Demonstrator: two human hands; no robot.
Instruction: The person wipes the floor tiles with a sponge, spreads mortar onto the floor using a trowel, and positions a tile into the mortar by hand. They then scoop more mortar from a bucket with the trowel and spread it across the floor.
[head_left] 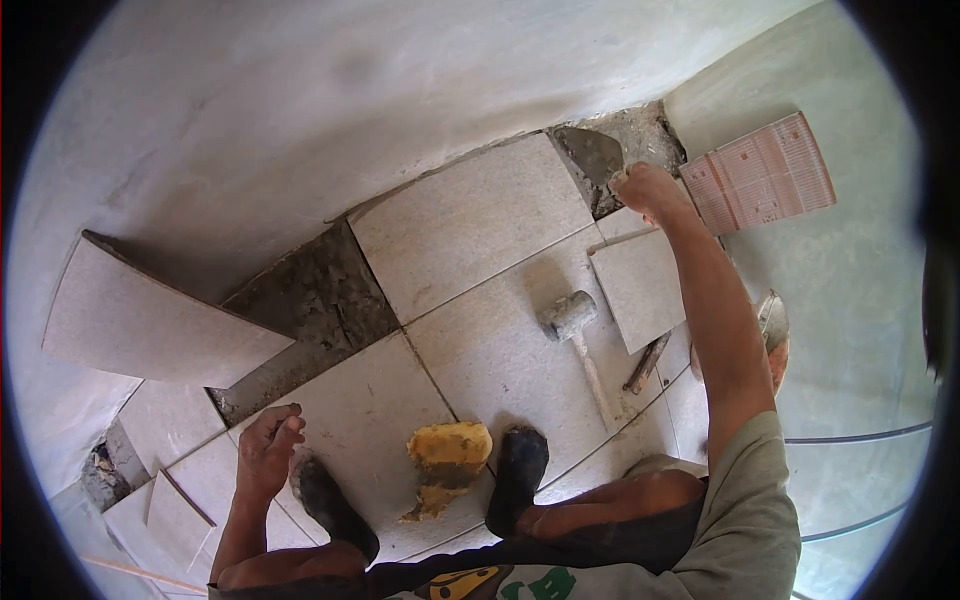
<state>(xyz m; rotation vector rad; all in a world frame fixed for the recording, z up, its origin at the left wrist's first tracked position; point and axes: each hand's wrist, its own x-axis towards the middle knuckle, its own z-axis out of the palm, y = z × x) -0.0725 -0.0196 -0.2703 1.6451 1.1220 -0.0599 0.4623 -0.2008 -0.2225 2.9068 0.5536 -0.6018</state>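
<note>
right hand (pixel 650 190) closed on trowel (pixel 592 155) handle | trowel beyond the mallet (pixel 568 314), over the mortar gap (pixel 650 135) at the wall, blade running left from the grip | left hand (pixel 268 440) loosely curled, empty, on floor tile (pixel 370 400) far left of mallet | right nearer

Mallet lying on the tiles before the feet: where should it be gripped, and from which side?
Grip the mallet by its wooden handle, near the free end pointing toward the person's feet, coming from above. It lies flat on a tile with the heavy head farther away, and nothing covers the handle.
</note>
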